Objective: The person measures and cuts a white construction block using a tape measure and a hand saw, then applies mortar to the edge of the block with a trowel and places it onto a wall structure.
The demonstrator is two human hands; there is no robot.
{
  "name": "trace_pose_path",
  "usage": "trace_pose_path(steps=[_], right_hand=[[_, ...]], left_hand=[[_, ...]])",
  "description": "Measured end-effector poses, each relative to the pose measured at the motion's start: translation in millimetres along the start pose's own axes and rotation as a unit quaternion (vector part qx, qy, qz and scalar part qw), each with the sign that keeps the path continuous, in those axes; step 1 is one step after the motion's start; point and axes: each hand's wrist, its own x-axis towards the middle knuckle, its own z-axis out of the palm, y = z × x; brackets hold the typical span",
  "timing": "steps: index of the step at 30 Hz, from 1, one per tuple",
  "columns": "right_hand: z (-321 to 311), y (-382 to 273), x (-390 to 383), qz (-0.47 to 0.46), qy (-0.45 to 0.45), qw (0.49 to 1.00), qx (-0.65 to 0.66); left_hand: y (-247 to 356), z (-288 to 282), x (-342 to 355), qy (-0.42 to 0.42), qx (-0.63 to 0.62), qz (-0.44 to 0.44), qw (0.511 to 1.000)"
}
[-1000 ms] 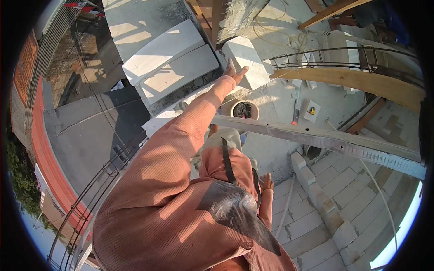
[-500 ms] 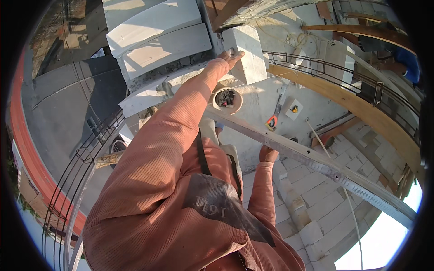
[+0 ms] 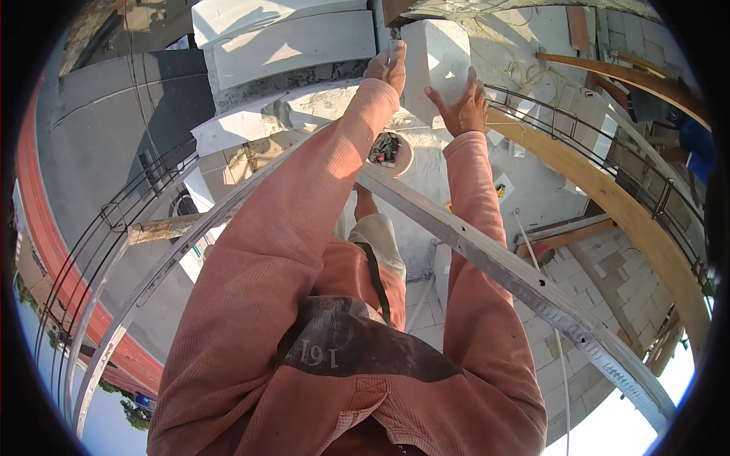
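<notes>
A white lightweight concrete block (image 3: pixel 437 47) stands at the top middle, beside a wall of similar white blocks (image 3: pixel 300 47). My left hand (image 3: pixel 388 68) grips its left edge, the fingers close together and pointing away from me. At the block's near right corner is my right hand (image 3: pixel 462 106), with thumb and fingers spread against it; the exact contact under the palm is hidden. Just nearer than the block sits a round bucket (image 3: pixel 404 161) holding dark items. Mortar and rough block edges (image 3: pixel 285 114) run below the wall on the left.
A metal bar (image 3: pixel 487 247) slants across at right, another rail (image 3: pixel 160 277) at left. Curved rebar (image 3: pixel 585 137) and a wooden curved board (image 3: pixel 608 178) lie right. A street (image 3: pixel 137 114) shows far below left. Another person's blue sleeve (image 3: pixel 696 144) is at far right.
My right hand has come up from beside the metal bar to the block's right side. My left hand has shifted from the block's top to its left edge. The block looks turned more upright.
</notes>
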Motion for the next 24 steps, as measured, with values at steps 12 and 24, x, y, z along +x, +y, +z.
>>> trace_pose_path(steps=[12, 24], right_hand=[[3.5, 5.4, 13.5, 0.071, -0.099, 0.991, 0.060], [9.3, 0.1, 9.7, 0.074, -0.046, 0.993, 0.085]], left_hand=[[-24.3, -125.7, -299.5, -0.077, 0.071, -0.044, 0.994], [-193.6, -224.8, -312.5, 0.097, 0.185, -0.212, 0.955]])
